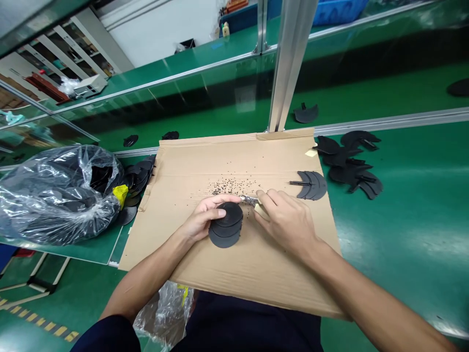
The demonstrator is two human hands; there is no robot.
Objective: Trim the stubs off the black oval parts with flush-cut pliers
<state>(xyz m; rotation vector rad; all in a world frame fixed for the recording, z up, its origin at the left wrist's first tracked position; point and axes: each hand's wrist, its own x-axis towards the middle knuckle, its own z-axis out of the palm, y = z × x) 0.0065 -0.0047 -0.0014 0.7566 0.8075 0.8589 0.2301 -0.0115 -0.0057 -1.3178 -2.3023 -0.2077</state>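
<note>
Left fingers (217, 214) are pinching stacked rounded black plates (224, 230), right fingers (271, 199) are gripping pliers (249, 200), and black fragments (227, 186) are lying just beyond the left.

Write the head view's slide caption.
Left hand holds rounded black pieces; right hand grips metal pliers over brown cardboard.

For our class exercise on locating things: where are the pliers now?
In the head view, the pliers are just right of centre, in the right hand, beside the left hand, over the cardboard.
</note>
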